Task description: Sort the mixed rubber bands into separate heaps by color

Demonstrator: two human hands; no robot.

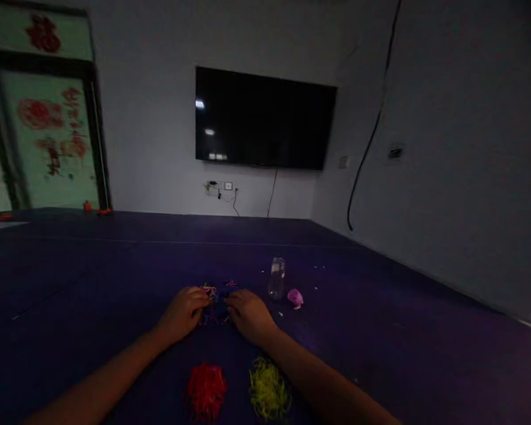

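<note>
My left hand (186, 310) rests low over the purple floor, its fingers curled together at the edge of a small pile of mixed coloured strands (209, 291). These look like rubber bands or thin strips; the dim light hides which. Facing it from the other side of the pile, my right hand (250, 316) has its fingers bent and drawn together, and what lies under its fingertips is hidden. Nearer to me, between my forearms, lie a heap of red strands (206, 391) and a heap of yellow strands (269, 389).
Beyond my right hand stands a clear bottle (277, 278), with a crumpled pink item (295, 297) beside it. Small white bits (280, 314) dot the purple floor (380, 342). A television (265, 118) hangs on the far wall, and a dark cable (370, 141) runs down the right wall.
</note>
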